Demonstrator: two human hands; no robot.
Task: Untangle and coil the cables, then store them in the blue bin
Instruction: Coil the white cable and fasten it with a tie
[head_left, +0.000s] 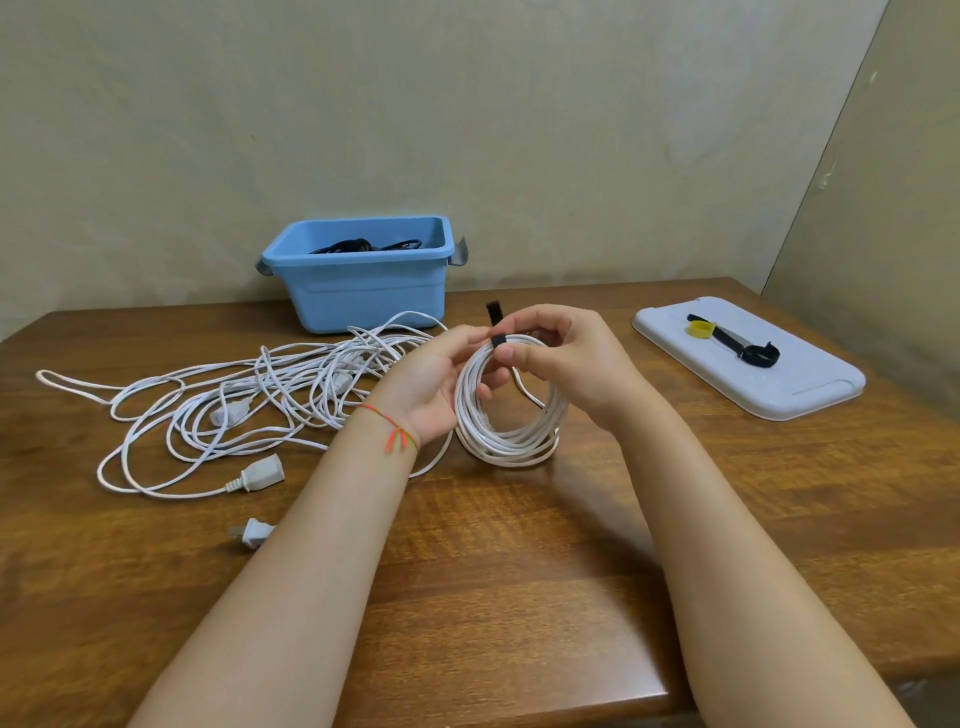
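Loose plug (253, 533): lying nearest on the wooden table (519, 545), at about 8 o'clock from the hands, apart from the white tangle.
Extension socket (258, 472): resting just beyond the plug, at the near end of the tangle.
Coiled white cable (506, 415): standing upright on its edge at the table's middle, its lowest loops touching the wood.
Left hand (434, 387): gripping the coil's left side, thumb curling over the top; a red and green thread bracelet (397, 428) is circling the wrist.
Right hand (563, 358): pinching the coil's top, fingers curling around it.
Black strap (497, 325): wrapping the coil's top between both hands, its free end sticking up at 12 o'clock.
Tangled white cable (249, 395): sprawling at 9 o'clock from the coil.
White lid (748, 358): lying at 2 o'clock, carrying a yellow strap (700, 329) and black straps (753, 351).
Blue bin (363, 275): sitting at 11 o'clock against the wall, black cables (363, 245) showing inside.
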